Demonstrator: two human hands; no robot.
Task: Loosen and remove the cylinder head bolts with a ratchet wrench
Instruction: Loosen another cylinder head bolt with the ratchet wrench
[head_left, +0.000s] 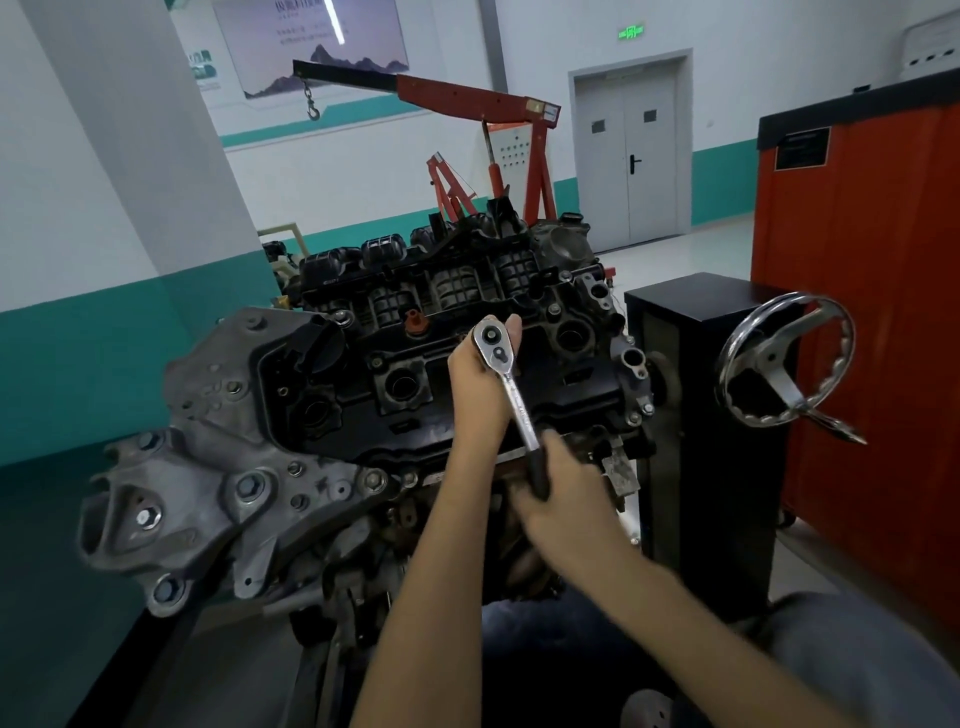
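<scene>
A white workshop with teal wall bands holds a grimy grey-and-black car engine (395, 364) on a stand. Over the engine's top cover, a chrome ratchet wrench with a black grip (511, 397) slants. The left hand (480, 387) curls around the wrench's round head, and the blurred right hand (566, 501) wraps the grip. The bolt under the head is hidden. A red engine hoist (478, 101) stands behind the engine, and a chrome handwheel (784, 358) is to its right.

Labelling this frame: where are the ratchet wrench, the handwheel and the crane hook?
ratchet wrench (521, 410): head view, chrome shank.
handwheel (775, 357): head view, central hub.
crane hook (313, 110): head view, hook's curve.
</scene>
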